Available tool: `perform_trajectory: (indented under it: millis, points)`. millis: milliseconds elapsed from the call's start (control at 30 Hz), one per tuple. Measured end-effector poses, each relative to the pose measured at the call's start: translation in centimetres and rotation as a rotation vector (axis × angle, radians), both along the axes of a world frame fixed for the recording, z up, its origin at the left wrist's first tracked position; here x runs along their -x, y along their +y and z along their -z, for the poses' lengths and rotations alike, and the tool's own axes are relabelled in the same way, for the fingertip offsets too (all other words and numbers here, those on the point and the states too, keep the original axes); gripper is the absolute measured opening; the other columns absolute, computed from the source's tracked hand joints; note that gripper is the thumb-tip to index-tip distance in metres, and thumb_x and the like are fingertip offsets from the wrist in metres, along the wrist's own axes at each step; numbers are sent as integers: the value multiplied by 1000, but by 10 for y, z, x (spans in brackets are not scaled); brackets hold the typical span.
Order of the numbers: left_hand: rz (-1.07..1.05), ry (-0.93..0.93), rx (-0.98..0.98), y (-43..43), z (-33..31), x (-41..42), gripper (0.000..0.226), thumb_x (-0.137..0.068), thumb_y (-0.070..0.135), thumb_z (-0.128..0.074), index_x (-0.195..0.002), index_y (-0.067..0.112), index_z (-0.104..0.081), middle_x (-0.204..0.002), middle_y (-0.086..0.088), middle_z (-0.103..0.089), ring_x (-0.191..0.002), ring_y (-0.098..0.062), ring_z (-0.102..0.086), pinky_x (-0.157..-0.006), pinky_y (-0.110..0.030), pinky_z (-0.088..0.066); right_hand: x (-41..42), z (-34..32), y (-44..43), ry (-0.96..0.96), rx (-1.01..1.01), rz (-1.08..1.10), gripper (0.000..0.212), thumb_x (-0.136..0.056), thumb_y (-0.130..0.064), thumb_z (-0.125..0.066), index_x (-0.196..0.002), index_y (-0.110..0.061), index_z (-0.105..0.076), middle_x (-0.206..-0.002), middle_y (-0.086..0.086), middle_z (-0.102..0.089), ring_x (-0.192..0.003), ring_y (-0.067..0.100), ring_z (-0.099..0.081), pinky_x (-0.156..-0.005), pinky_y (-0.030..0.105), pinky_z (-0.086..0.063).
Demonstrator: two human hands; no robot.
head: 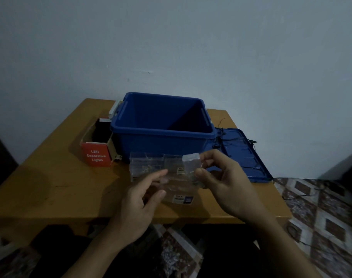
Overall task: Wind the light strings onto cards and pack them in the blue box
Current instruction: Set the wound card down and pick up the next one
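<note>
Wooden table (50, 187): blue box (163, 133) mouth-up, long axis left-right. Before it, right hand (227, 183) pinches clear packet (147, 165) crosswise; left hand (139, 205) loose-fingered, grip unclear.

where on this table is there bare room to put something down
Barest patch: near-left table, between the red carton, the front edge and the left hand. Crowded: clear packets lie before the blue box, one in the right hand's grip; the blue lid with a light string fills the right.
</note>
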State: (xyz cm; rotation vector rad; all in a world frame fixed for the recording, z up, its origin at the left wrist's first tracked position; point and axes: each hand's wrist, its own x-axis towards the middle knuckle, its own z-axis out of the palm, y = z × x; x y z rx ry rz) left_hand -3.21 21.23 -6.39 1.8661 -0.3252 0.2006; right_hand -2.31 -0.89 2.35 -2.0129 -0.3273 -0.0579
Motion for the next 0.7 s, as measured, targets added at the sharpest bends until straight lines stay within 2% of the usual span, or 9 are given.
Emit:
perform_trajectory:
  millis: [67,133,233,300,367,500,600,700]
  points:
    - [1,0,18,1,1,0,42,-95,30,-59,-136,35,-54,-123,20,-65,-116,-7,-61,-90,-38,-56,1,0,4,-40,102,-22,12,-98,-23,-61,-103,-33,-58,-97,-10,-64,-87,12,-70,-72,35,-61]
    - [4,4,26,2,1,-1,41,-95,31,-60,-135,36,-54,-125,21,-64,-117,-5,-60,-92,-37,-55,1,-1,9,-109,208,-31,14,-98,-24,-60,-104,-35,-54,-101,-11,-64,-90,6,-66,-71,29,-59]
    - [11,0,51,0,1,1,39,-95,31,-61,-132,40,-54,-129,25,-60,-123,0,-56,-98,-28,-52,3,1,18,-188,434,-65,11,-99,-26,-57,-104,-34,-53,-102,-16,-59,-93,-1,-55,-72,16,-44]
    - [15,2,50,-1,0,2,41,-93,29,-60,-131,43,-53,-129,29,-58,-125,4,-53,-100,-21,-49,5,2,24,-219,552,-57,10,-100,-29,-56,-107,-34,-52,-105,-17,-54,-98,3,-49,-74,15,-38]
    - [25,15,63,-2,-1,1,42,-93,25,-58,-130,43,-53,-128,29,-58,-125,4,-53,-100,-21,-49,6,-1,30,-225,605,-37,16,-99,-30,-56,-115,-33,-52,-109,-13,-51,-100,9,-50,-77,18,-40]
    - [64,44,127,-2,-2,2,43,-96,15,-59,-135,32,-56,-133,16,-61,-126,-6,-56,-100,-32,-52,11,-16,41,-234,758,-33,24,-101,-28,-53,-124,-27,-49,-118,-3,-53,-97,19,-55,-79,30,-48]
    - [86,33,155,-4,-5,3,43,-94,15,-62,-133,34,-58,-130,16,-63,-125,-7,-57,-99,-28,-51,11,-26,46,-232,856,-68,30,-99,-30,-56,-128,-27,-48,-120,1,-53,-92,20,-53,-73,29,-42]
    - [80,10,148,-5,-5,2,42,-94,15,-61,-133,30,-58,-128,14,-65,-124,-7,-58,-100,-28,-51,9,-27,52,-224,936,-112,39,-98,-31,-56,-134,-24,-46,-128,5,-49,-100,23,-56,-79,31,-46]
